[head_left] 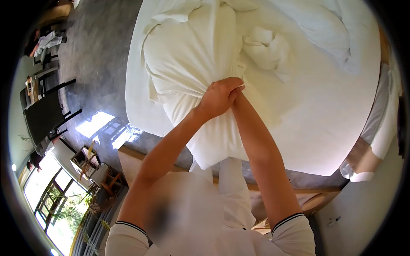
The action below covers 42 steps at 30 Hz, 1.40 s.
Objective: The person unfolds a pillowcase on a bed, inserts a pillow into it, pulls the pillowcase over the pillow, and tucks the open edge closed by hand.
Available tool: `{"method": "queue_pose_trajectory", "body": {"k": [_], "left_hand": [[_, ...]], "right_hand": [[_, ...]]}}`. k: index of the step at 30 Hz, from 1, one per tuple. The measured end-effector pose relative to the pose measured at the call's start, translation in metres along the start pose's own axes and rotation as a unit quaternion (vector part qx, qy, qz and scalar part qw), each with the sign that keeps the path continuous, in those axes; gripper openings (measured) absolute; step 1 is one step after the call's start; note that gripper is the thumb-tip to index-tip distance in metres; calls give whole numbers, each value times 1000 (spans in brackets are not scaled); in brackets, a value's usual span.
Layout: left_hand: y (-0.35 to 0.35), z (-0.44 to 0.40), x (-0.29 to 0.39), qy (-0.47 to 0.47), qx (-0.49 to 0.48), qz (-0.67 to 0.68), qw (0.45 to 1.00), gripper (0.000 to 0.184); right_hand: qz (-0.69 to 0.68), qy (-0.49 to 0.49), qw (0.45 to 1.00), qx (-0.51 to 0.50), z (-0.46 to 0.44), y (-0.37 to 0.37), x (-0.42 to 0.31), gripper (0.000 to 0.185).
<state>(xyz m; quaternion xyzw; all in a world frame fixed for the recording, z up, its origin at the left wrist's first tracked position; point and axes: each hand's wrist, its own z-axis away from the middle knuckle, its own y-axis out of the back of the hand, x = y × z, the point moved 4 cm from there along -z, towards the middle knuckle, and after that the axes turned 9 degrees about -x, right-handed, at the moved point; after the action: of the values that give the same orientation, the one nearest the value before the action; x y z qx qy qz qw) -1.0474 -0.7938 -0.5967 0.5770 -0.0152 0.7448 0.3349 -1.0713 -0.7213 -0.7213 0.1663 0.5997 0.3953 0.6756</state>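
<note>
**Two-Handed Hold**

The white bed spans 12 to 3 o'clock, apparently serving as the support. Bedding lies rumpled at 2 o'clock. The pillow-like bundle extends over the bed toward 11 o'clock from the grip; its near end overhangs the edge at 6 o'clock. The left hand has its fingers clamped on gathered fabric, presumably for tension. The right hand adjoins at 3 o'clock; finger state cannot be determined.
</note>
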Motion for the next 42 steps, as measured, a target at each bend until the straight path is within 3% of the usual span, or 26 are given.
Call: {"method": "queue_pose_trajectory", "body": {"k": [3, 5, 6, 7, 9, 11, 12, 14, 15, 17, 18, 19, 21, 25, 28, 31, 33, 35, 37, 38, 40, 42], "left_hand": [[14, 8, -18, -51, 48, -16, 997, 25], [35, 30, -27, -133, 116, -194, 965, 43], [40, 45, -39, -87, 132, -207, 965, 56], [43, 63, -50, -83, 137, -204, 966, 56], [57, 98, -77, -16, 248, -235, 940, 60], [72, 128, -107, 42, 318, -238, 917, 63], [81, 140, -128, 28, 358, -218, 908, 62], [90, 149, -142, 94, 434, -138, 885, 52], [91, 153, -146, 112, 453, -106, 878, 46], [79, 157, -159, 139, 464, -58, 873, 42], [69, 157, -168, 161, 469, -10, 868, 38], [61, 158, -167, 148, 490, -10, 859, 35], [46, 160, -168, 159, 488, 61, 856, 38], [33, 167, -169, 164, 470, 69, 865, 39], [38, 169, -182, 154, 494, 145, 843, 35], [27, 161, -180, 125, 454, 275, 838, 34], [28, 163, -163, 60, 390, 259, 882, 35], [39, 175, -168, 36, 367, 240, 898, 34], [56, 187, -162, 7, 250, 47, 967, 35], [59, 192, -170, -24, 192, -1, 981, 53], [71, 199, -159, -32, 154, -34, 987, 58], [75, 202, -156, -44, 112, -88, 989, 68]], "right_hand": [[-44, -14, 999, 26, -5, 19, 1, 57], [-60, -7, 998, -3, 16, 40, -1, 54], [-63, 12, 997, -41, 33, 53, -5, 53], [-65, 42, 994, -81, 47, 62, -4, 52], [-65, 75, 987, -125, 77, 75, -6, 51], [-110, 0, 992, 64, 102, 92, -5, 52], [-110, 3, 992, 60, 98, 91, -9, 52], [-60, 57, 984, 156, 81, 102, -27, 51], [-61, 60, 985, 152, 71, 103, -40, 51], [101, 195, 975, 15, 51, 91, -85, 56], [120, 274, 954, 2, 47, 85, -99, 60], [120, 278, 953, -1, 45, 75, -106, 60], [65, 350, 932, -72, 48, 46, -126, 53], [25, 377, 920, -107, 62, -18, -158, 36], [54, 317, 940, -118, 69, -42, -175, 18], [60, 277, 951, -122, 65, -41, -190, 19], [22, 307, 946, -100, 59, -40, -184, 21], [4, 325, 923, -205, 53, -35, -174, 22], [25, 356, 908, -222, 52, -25, -167, 28], [69, 369, 890, -260, 54, -21, -168, 33], [141, 378, 856, -325, 56, -16, -166, 52], [170, 378, 845, -338, 56, -15, -168, 53]]}}
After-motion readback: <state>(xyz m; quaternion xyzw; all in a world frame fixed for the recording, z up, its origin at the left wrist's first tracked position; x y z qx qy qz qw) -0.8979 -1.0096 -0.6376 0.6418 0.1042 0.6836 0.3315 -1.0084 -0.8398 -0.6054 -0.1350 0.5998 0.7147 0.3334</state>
